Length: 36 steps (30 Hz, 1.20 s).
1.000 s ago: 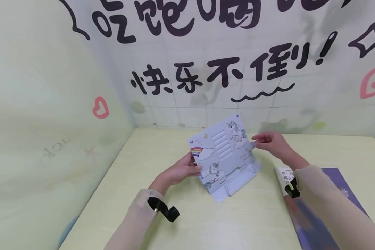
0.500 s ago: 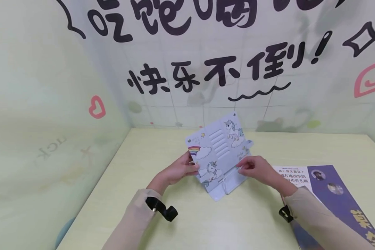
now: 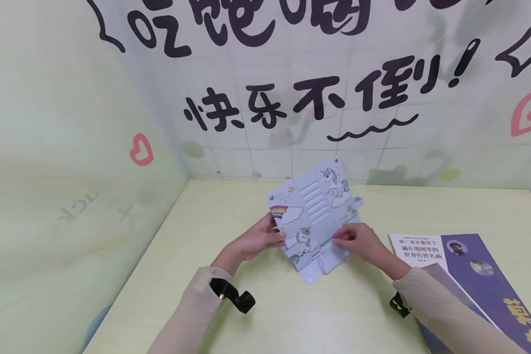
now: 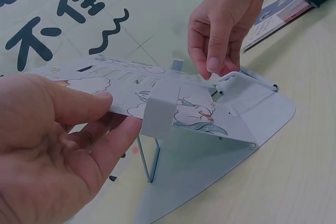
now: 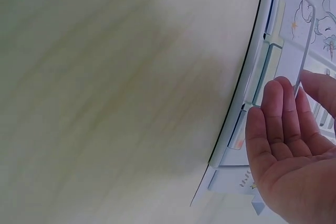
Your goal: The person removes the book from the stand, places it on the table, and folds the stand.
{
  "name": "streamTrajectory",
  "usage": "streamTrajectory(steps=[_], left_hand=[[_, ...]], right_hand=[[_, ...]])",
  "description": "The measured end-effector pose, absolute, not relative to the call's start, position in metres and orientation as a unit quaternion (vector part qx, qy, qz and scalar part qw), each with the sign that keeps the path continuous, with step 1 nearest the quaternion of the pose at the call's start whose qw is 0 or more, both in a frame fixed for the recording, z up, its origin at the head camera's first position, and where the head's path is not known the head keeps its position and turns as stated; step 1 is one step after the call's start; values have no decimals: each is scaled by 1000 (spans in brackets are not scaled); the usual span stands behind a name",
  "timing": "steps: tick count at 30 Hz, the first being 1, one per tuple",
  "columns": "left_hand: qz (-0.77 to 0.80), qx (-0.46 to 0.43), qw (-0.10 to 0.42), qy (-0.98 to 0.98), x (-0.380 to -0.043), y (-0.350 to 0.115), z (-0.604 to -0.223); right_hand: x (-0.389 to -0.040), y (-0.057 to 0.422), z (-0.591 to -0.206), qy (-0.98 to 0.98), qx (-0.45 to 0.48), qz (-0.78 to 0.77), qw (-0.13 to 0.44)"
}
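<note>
A pale blue metal book stand (image 3: 292,216) with unicorn, cloud and rainbow prints stands tilted on the table. My left hand (image 3: 252,242) pinches the left edge of its panel between thumb and fingers, beside a folded side tab (image 4: 160,109). At the stand's lower front, my right hand (image 3: 365,246) pinches the bent wire page holder (image 5: 308,40) with thumb and fingertips. A wire support leg (image 4: 153,163) props the panel above the flat base (image 4: 189,169). The right fingers cover part of the bottom ledge in the head view.
A purple and white book (image 3: 473,275) lies at the right of the pale wooden table (image 3: 194,221), partly under the right sleeve. Behind the table hangs a wall covering (image 3: 230,162) with large black characters.
My right hand has left the tab on the stand's right side, moving down and left to the page holder at the bottom ledge. My left hand keeps its grip on the left edge.
</note>
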<state>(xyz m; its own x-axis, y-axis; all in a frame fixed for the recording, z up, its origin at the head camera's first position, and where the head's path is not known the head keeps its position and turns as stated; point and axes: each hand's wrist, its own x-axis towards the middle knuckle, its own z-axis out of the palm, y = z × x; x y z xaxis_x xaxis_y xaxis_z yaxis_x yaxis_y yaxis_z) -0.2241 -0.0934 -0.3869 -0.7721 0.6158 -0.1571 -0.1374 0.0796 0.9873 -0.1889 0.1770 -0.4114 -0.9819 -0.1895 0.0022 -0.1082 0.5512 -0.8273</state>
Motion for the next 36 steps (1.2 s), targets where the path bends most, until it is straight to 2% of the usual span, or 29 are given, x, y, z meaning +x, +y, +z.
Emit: streamTrajectory(steps=[15,36], left_hand=[[651,162,268,691,-219,-90,-384],[667,203,287,657,-200,-84,-386]], right_hand=[[-191,176,-410,881,-59,-466,57],[-196,181,-408,873,-68,-479,61]])
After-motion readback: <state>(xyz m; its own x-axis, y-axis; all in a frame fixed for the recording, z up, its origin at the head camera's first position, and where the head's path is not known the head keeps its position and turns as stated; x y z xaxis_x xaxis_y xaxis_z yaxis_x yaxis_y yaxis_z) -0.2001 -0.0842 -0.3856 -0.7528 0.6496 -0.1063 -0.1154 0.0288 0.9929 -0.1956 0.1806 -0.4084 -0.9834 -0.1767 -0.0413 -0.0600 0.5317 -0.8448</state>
